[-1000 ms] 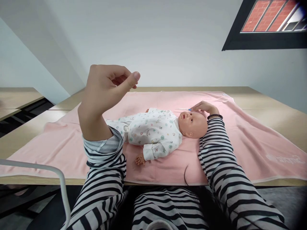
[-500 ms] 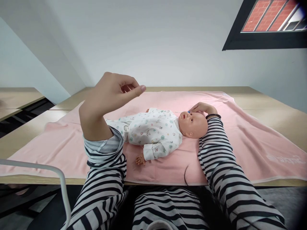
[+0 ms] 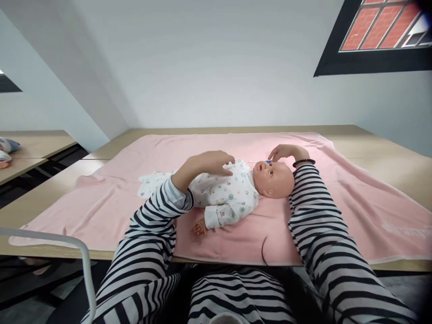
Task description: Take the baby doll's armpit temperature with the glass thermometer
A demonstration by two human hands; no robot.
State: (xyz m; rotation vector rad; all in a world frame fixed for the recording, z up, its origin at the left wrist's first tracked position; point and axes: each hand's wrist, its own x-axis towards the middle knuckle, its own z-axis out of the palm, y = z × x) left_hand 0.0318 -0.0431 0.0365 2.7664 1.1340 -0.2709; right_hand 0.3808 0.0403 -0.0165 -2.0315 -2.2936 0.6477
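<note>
One doll (image 3: 236, 195) lies on its back on one pink blanket (image 3: 354, 193). Our left hand (image 3: 214, 163) hangs loose over its tummy. Our right hand (image 3: 282, 152) is at one blue-ended stick (image 3: 268, 161); we can't tell if it grips.

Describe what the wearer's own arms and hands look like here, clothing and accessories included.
The left hand is ungloved, with a black-and-white striped sleeve whose turned-back cuff shows a paler inside. The right hand, also ungloved, has a matching long sleeve and a dark, beaded-looking bracelet.
</note>
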